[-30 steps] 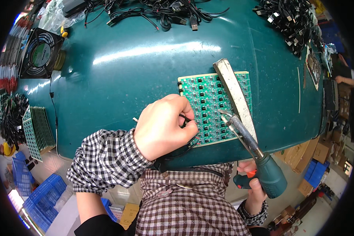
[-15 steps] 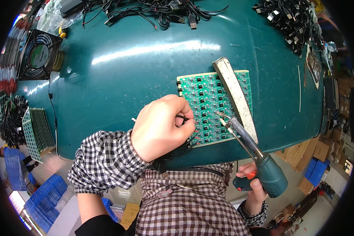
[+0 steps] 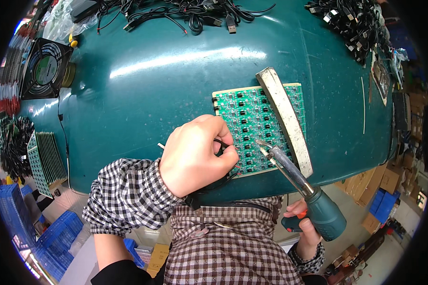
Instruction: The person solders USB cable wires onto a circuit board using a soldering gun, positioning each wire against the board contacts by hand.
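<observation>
My left hand point(image 3: 197, 154) pinches a black cable point(image 3: 219, 142) at the left edge of a green circuit board panel point(image 3: 252, 111); red wire ends show beside the fingertips. The panel carries rows of small chips and black parts. My right hand point(image 3: 305, 223) is wrapped round the handle of a dark green soldering gun point(image 3: 327, 214) with an orange-red trigger. Its metal barrel slants up and left, and the tip is over the panel's middle, near my left fingertips; whether it touches cannot be told. A worn pale bar point(image 3: 286, 121) lies across the panel's right part.
Black USB cables point(image 3: 195, 16) lie along the table's far edge, with another heap point(image 3: 349, 23) at the far right. A black fan point(image 3: 45, 69) stands at the left, above a stack of upright circuit boards point(image 3: 47, 161). Blue crates point(image 3: 57, 247) are on the floor at left.
The soldering gun's tip has shifted slightly left and down over the panel, closer to my left fingertips. My left hand keeps its pinch on the cable, almost unmoved.
</observation>
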A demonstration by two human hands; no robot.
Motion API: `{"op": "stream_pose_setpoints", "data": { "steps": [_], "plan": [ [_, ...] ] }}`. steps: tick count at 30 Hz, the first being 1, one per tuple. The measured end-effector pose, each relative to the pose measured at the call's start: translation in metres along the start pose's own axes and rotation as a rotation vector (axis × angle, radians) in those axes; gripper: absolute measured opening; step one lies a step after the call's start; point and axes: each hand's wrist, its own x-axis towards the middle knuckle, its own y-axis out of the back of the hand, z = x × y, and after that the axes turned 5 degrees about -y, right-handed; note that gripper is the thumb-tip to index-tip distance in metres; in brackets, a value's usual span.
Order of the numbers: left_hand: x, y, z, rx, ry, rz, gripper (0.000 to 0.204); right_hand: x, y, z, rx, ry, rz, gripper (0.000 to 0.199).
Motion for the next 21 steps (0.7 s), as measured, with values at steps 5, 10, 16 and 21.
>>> {"op": "stream_pose_setpoints", "data": {
  "steps": [5, 10, 16, 21],
  "plan": [
    [0.011, 0.003, 0.0, 0.016, -0.015, 0.004, 0.011, 0.008, 0.001, 0.001, 0.053, 0.018, 0.012, 0.049],
    [-0.003, 0.019, -0.004, 0.123, -0.086, 0.07, 0.015, 0.03, 0.014, 0.007, 0.272, 0.191, 0.097, 0.04],
    [-0.001, -0.014, -0.016, 0.03, -0.168, 0.052, 0.007, 0.064, 0.026, -0.019, 0.609, 0.197, 0.346, 0.04],
    [0.005, -0.02, -0.029, 0.015, -0.179, 0.108, 0.005, 0.131, 0.019, -0.009, 0.71, 0.219, 0.251, 0.039]
  ]
}}
